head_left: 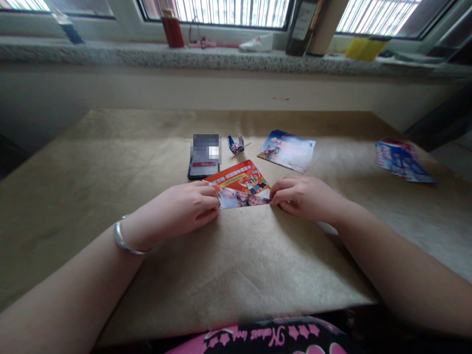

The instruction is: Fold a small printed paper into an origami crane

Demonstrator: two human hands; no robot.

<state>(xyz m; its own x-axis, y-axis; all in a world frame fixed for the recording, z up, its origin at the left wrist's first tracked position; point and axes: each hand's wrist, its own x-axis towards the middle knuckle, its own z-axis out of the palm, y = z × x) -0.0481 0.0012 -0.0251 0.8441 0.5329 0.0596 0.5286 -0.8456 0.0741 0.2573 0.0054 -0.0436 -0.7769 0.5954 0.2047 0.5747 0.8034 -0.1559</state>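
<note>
A printed paper flyer (243, 179), mostly orange-red with cartoon figures, lies on the table in front of me. Its near edge is folded up, showing a strip with a photo print. My left hand (191, 204) grips the left end of that fold, fingers curled over it. At the right end, my right hand (304, 197) pinches the folded edge between thumb and fingers. Just beyond the flyer stands a small folded paper crane (236, 144), blue and patterned. A phone (204, 164) lies behind my left hand, its screen partly blurred out.
A stack of blue printed sheets (287, 150) lies beyond my right hand. Several more blue leaflets (403, 161) are fanned out at the far right of the table (236, 265). Along the windowsill (121, 55) stand a red bottle (172, 29), a yellow item (365, 48) and other things.
</note>
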